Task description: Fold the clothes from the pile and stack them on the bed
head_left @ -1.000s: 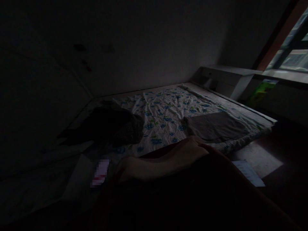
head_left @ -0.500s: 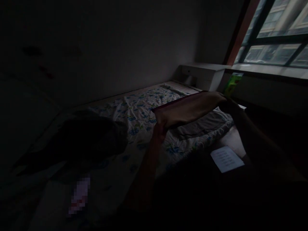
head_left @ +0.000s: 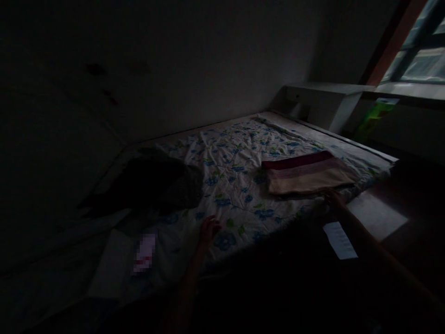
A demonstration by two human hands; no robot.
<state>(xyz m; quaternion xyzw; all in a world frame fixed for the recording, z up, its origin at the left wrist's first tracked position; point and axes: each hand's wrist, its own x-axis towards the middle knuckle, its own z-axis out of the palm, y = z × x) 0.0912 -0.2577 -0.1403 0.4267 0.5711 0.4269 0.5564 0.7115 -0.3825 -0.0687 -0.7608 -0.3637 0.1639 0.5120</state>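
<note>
A folded striped cloth [head_left: 306, 172], dark purple, mauve and beige, lies flat on the bed; whether it is a garment or a towel, I cannot tell. A thin dark edge of something shows beneath it. My right hand [head_left: 334, 199] is at the cloth's near right edge, fingers stretched toward it and seemingly touching; dim light blurs the contact. My left hand [head_left: 209, 228] hovers over or rests on the flowered bed sheet [head_left: 239, 167], its fingers apart and slightly bent, holding nothing. A dark heap of cloth [head_left: 156, 181] lies to its left.
A pale box-like thing [head_left: 109, 264] and a pixelated pinkish item [head_left: 145, 253] lie at the lower left. A printed white paper [head_left: 340, 240] is near my right forearm. A white cabinet [head_left: 316, 104] stands beyond the bed, with a green packet [head_left: 375, 116] right of it.
Both hands held the striped cloth up in the air; now it lies on the bed over the grey cloth. My left hand has let go and moved left and down. The view has shifted left.
</note>
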